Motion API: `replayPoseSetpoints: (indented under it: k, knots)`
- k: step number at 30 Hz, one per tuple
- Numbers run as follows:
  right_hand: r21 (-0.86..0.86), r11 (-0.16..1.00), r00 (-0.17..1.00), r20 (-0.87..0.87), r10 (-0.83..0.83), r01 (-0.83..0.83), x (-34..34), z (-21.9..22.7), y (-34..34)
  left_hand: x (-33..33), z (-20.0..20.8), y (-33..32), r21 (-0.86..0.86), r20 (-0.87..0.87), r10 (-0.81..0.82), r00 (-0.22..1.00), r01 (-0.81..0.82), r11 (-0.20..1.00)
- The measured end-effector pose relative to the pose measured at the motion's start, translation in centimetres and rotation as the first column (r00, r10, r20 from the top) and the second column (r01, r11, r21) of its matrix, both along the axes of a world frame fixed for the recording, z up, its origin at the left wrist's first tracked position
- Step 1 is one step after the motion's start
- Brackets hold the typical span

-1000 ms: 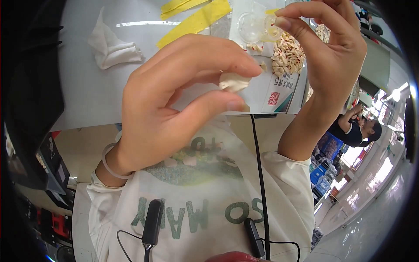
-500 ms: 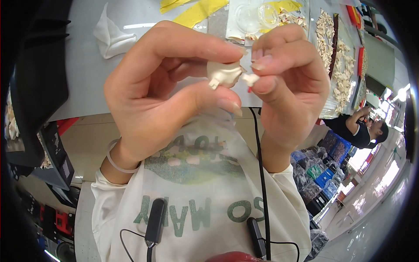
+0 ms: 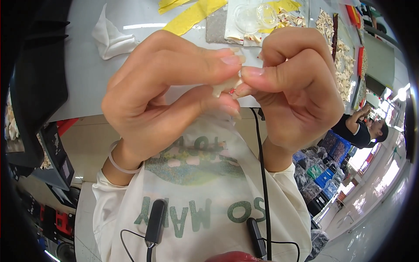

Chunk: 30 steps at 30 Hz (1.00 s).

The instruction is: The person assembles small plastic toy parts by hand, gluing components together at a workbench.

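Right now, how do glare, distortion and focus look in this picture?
All in the head view: a white streak, likely glare, on the table; a blown-out light at far right; surroundings bending toward the dark rim; the small cream piece between left hand and right hand looks slightly soft.

Smooth, plastic-looking cream piece (image 3: 221,89); matt white cloth (image 3: 109,40)

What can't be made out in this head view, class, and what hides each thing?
Head view: most of the cream piece, covered by the left hand.
Head view: whether the red bit is joined to it; the right hand and left crowd the spot.
Head view: the far end of the wide yellow strip, cut off by the top edge.
Head view: details of the small pieces at right, too small to tell.
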State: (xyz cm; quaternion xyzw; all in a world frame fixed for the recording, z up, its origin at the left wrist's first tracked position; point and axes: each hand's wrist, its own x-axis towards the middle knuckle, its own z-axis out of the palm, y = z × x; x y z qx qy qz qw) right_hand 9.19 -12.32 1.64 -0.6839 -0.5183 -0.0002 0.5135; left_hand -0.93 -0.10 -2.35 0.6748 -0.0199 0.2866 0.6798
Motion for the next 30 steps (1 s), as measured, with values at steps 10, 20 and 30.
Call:
replayPoseSetpoints:
  k: [10, 20, 30]
  knots:
    - [-0.048, 0.988, 0.987, -0.053, -0.151, 0.149, 2.0, 0.7, -2.3, 0.5, -0.3, 0.2, -0.054, -0.029, -0.028, 0.999, 0.027, 0.998]
    - [-0.539, 0.772, 0.929, 0.325, -0.178, 0.336, 6.4, 0.3, -5.6, 0.9, 0.0, 0.4, -0.110, -0.028, -0.028, 0.999, 0.025, 0.994]
    - [-0.395, 0.810, 0.891, 0.322, -0.319, 0.433, 6.7, -0.3, -5.8, 1.0, -0.1, -0.1, -0.146, -0.084, -0.017, 0.996, 0.005, 0.989]
